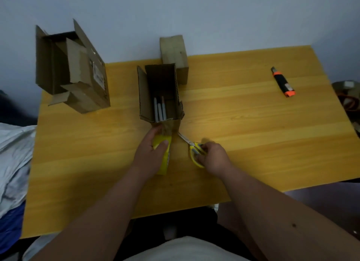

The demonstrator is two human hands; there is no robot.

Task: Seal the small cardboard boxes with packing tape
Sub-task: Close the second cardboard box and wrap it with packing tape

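Observation:
A small open cardboard box (171, 81) stands mid-table with three pens (160, 109) inside. A strip of clear tape runs from its near wall to the yellow tape roll (164, 161). My left hand (151, 153) grips that roll just in front of the box. To the right, my right hand (211, 156) holds yellow-handled scissors (191, 146), whose blades point at the tape by the box's near corner. A closed small box (174, 52) stands behind the open one. A larger open box (72, 69) sits at the far left.
An orange-and-black utility knife (283, 82) lies at the far right of the wooden table (253, 134). A wall runs behind the table. White and blue fabric (13, 159) lies off the left edge, and some clutter (348, 97) off the right edge.

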